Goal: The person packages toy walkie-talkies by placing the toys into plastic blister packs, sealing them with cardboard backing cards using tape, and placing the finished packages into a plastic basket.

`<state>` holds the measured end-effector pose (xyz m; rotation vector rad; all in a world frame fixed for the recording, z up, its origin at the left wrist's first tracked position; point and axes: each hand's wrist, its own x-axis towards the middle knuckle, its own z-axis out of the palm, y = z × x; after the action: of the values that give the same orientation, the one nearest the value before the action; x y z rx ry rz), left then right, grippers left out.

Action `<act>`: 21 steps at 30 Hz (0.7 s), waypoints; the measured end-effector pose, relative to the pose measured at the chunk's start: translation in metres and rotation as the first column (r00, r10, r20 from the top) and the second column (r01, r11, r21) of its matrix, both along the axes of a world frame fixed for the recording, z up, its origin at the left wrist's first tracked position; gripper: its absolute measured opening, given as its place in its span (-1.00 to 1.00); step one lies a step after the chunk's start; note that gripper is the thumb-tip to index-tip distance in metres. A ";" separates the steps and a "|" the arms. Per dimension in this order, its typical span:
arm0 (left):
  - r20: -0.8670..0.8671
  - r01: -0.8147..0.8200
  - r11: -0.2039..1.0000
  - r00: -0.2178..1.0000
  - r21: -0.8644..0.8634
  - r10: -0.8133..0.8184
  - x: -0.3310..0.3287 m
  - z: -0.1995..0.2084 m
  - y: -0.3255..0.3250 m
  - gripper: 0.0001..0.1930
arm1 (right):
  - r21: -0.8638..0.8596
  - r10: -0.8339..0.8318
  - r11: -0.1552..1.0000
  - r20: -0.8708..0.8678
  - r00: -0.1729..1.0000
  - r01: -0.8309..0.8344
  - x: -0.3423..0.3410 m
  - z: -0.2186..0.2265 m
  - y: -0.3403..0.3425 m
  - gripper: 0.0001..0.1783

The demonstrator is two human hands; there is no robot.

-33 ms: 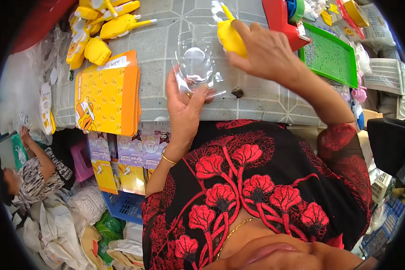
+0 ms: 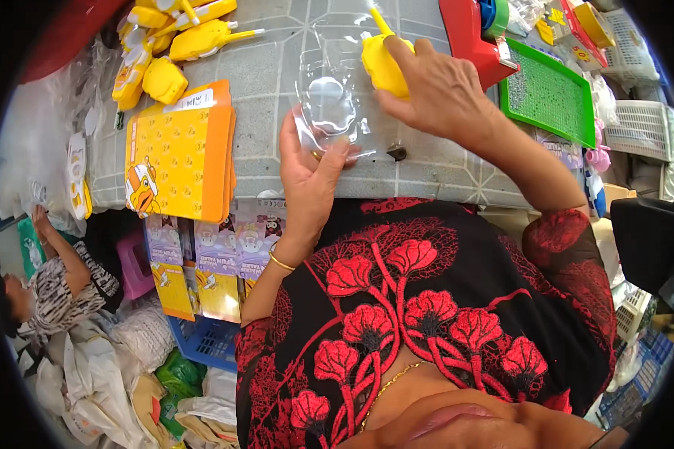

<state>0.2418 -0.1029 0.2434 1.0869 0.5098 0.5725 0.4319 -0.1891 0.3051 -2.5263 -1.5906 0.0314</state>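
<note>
My left hand (image 2: pixel 308 166) pinches the near edge of a clear plastic blister shell (image 2: pixel 329 105) between thumb and fingers. A rounded hollow shows in the shell's left part. My right hand (image 2: pixel 451 93) has its thumb and fingers around a yellow toy walkie-talkie (image 2: pixel 383 69), whose antenna points away from me. The toy lies at the shell's right side; whether it sits inside a hollow I cannot tell. Left of my hands is a stack of orange and yellow printed cards (image 2: pixel 178 146). More yellow toy walkie-talkies (image 2: pixel 201 40) are heaped behind the cards.
A red tape dispenser (image 2: pixel 475 45) and a green tray (image 2: pixel 550 90) stand on the tiled-pattern tabletop (image 2: pixel 266 82) at right. A small dark lump (image 2: pixel 397 153) lies near the front edge. Packaged boxes (image 2: pixel 217 254) are below the table; another person (image 2: pixel 60 277) works at far left.
</note>
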 end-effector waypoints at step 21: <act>-0.126 0.137 0.987 0.981 -0.087 -0.147 -0.007 0.031 0.001 -0.19 | 0.084 -0.228 0.973 0.185 0.956 0.216 0.294 0.031 0.056 -0.63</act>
<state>0.2347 -0.1021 0.2746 1.0813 0.5598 0.3539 0.7261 -0.1335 0.3359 -2.7117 -1.3314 -0.2951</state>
